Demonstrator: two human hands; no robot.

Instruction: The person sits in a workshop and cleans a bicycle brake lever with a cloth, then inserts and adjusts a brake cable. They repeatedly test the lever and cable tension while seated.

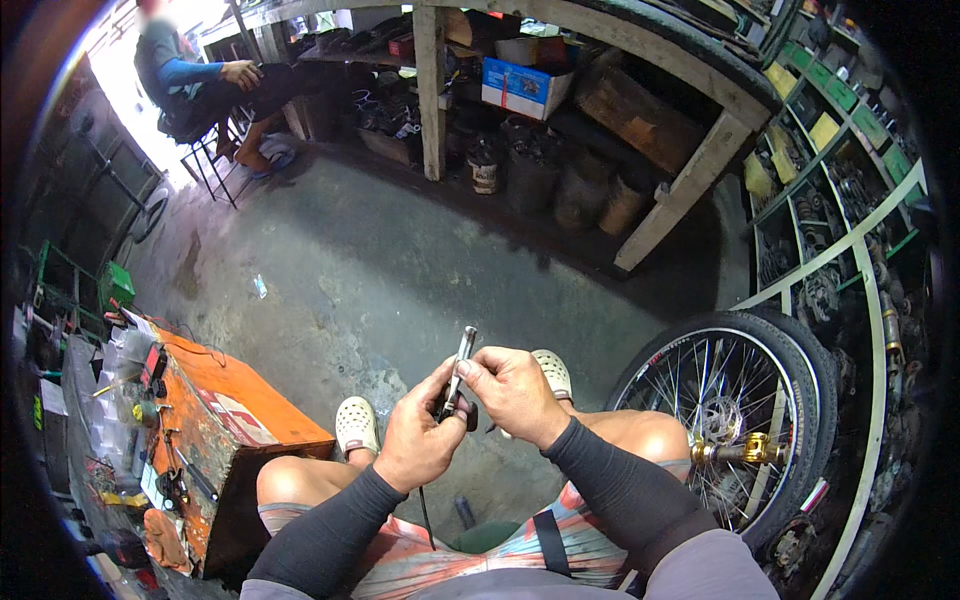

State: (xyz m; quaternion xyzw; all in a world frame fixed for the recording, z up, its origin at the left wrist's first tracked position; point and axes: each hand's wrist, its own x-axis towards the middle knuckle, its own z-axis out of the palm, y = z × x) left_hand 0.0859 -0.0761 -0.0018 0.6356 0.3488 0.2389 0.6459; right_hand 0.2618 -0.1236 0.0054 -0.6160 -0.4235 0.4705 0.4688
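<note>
Above my lap, both hands meet around a slim silver metal rod-shaped piece point(467, 343) with a dark lower part; its exact kind I cannot make out. My left hand point(422, 432) is closed around the dark lower part. My right hand point(513, 390) pinches the silver shaft from the right, thumb on top. The silver end sticks up past my fingers, tilted slightly right. A thin black cord point(425, 515) hangs below my left hand. Fingers hide much of the piece's middle.
An orange box point(250, 385) stands by my left knee, tools beside it. Bicycle wheels point(720, 400) lean at my right, near shelves of parts point(830, 200). A wooden workbench point(430, 90) stands ahead over buckets and a blue-white carton point(520, 87). Another person point(185, 75) sits far left.
</note>
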